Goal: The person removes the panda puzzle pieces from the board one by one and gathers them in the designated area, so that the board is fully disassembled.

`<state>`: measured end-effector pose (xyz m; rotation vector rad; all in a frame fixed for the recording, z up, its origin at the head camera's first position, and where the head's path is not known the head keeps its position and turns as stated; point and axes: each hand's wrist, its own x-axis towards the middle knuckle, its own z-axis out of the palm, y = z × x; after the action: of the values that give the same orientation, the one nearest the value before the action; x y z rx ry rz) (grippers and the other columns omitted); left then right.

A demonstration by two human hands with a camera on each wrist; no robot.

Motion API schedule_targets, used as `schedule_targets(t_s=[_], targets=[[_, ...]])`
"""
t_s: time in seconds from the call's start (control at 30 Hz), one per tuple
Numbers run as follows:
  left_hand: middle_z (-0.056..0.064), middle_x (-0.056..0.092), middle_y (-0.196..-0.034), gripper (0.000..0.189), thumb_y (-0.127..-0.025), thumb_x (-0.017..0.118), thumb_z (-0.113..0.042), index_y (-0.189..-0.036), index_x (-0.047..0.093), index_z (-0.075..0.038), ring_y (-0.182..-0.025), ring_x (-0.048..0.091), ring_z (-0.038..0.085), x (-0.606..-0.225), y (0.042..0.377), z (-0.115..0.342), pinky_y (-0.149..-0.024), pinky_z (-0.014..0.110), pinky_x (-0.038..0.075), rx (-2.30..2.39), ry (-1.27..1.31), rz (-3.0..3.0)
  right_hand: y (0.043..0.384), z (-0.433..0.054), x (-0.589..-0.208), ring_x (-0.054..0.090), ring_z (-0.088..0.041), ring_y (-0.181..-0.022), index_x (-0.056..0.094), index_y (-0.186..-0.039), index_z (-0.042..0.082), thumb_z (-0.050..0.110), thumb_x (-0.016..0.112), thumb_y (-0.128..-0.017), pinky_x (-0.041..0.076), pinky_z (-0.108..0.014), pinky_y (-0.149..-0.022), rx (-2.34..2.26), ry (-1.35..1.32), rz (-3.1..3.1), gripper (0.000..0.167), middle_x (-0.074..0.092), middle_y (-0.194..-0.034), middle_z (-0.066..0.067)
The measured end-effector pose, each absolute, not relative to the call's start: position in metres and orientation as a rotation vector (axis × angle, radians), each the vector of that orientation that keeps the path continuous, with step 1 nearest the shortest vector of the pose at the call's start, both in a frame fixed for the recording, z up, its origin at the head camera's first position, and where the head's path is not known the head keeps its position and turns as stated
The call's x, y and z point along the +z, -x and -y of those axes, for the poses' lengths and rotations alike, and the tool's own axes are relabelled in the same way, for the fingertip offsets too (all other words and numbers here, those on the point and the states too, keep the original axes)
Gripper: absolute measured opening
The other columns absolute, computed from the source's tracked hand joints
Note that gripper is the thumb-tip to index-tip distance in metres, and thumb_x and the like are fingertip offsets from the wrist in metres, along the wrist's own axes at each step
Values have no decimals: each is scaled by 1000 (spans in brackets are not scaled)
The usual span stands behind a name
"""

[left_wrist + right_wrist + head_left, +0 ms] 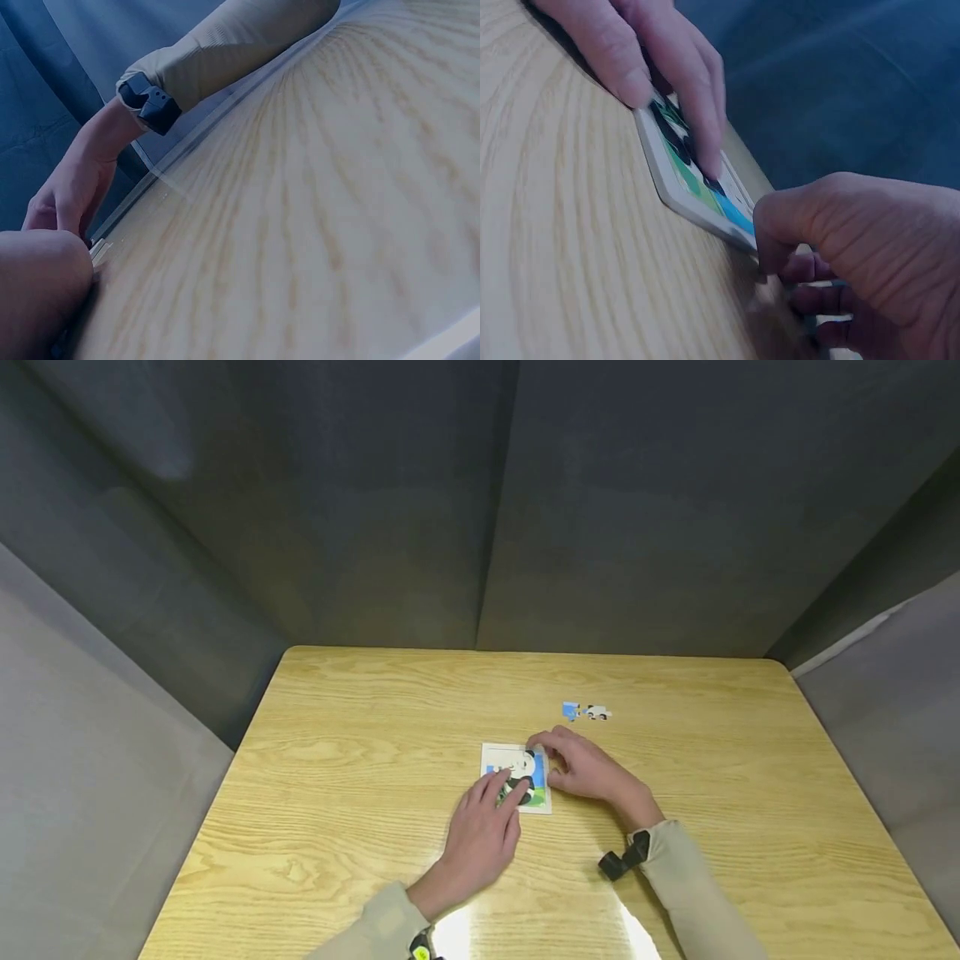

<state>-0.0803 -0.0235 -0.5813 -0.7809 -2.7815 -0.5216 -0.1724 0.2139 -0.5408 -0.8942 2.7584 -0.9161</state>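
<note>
A panda jigsaw puzzle [539,780] lies in its pale square frame on the table, partly covered by both hands. My left hand [482,846] rests on it from the near left, fingers extended over the picture. At its far right corner is my right hand [583,766], with the index finger bent over the far edge and the thumb at the right edge. In the right wrist view, the thumb [784,217] overlaps the frame's edge, and the other fingers curl behind it. Beyond the right hand lie a blue puzzle piece [571,710] and a white-and-black puzzle piece [597,712].
The wood-grain table [360,718] extends around the puzzle on all sides. Dark grey curtains [390,527] stand behind its far edge, with lighter panels [90,718] at the sides. Each wrist wears a black device [626,857] over a beige sleeve.
</note>
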Motion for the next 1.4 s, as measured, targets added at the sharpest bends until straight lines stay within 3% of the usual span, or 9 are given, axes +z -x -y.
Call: schedule_targets(t_s=[0.43,0.7,1.4], targets=[[10,44,-160,47,-110,40,-29,-156,51,-24,-146,42,31,-581,80,23,-118,47,40,-503,780,2805,182,-200,-530,44,-13,-74,66,-128,23,1,69,-88,39,-26,-64,-563,942,-2737,46,48,-93,2],[9,43,-161,47,-110,39,-29,-156,50,-25,-147,41,31,-581,80,23,-119,46,39,-484,789,2810,186,-192,-527,42,-15,-74,62,-117,21,-2,68,-86,36,-27,-63,-560,938,-2701,39,44,-91,-1],[9,43,-161,47,-111,36,-28,-156,51,-25,-147,41,32,-580,85,22,-119,46,39,-475,786,2824,193,-193,-535,41,-15,-74,56,-105,16,-6,65,-77,35,-27,-63,-676,992,-2702,37,42,-92,-2]])
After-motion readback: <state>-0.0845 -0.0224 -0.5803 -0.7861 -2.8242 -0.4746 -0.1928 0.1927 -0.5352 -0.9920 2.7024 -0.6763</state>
